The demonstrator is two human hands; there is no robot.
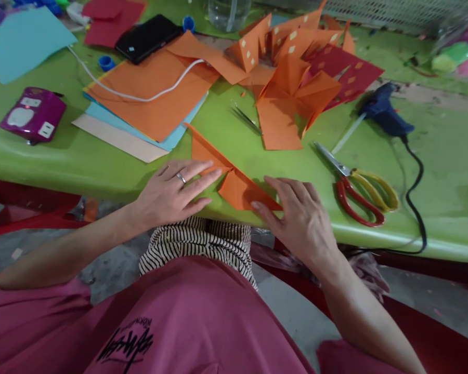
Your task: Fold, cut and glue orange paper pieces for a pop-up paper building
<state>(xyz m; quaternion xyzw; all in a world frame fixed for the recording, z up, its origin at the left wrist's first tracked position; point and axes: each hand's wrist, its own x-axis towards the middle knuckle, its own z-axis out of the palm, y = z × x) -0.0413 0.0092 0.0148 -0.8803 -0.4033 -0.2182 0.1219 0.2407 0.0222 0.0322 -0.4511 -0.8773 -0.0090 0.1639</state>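
Note:
A folded sheet of orange paper (244, 191) lies at the table's front edge, creased into a long slanting shape with a raised fold near its middle. My left hand (175, 191), with a ring on one finger, is stretched out flat, its fingertips pressing on the paper's left part. At the paper's right tip, my right hand (302, 218) curls round it, the thumb on the near side and the fingers beyond the far edge. Its palm side is hidden. Beyond the paper lie tweezers (248, 118) and a folded orange paper piece (283, 114).
Scissors (351, 179) with red and yellow handles lie to the right, near a blue glue gun (388, 111) and its black cord. Stacked coloured sheets (152, 98), a black phone (148, 39) and a purple device (33, 114) are at left. Patterned orange pieces (292, 39) stand behind.

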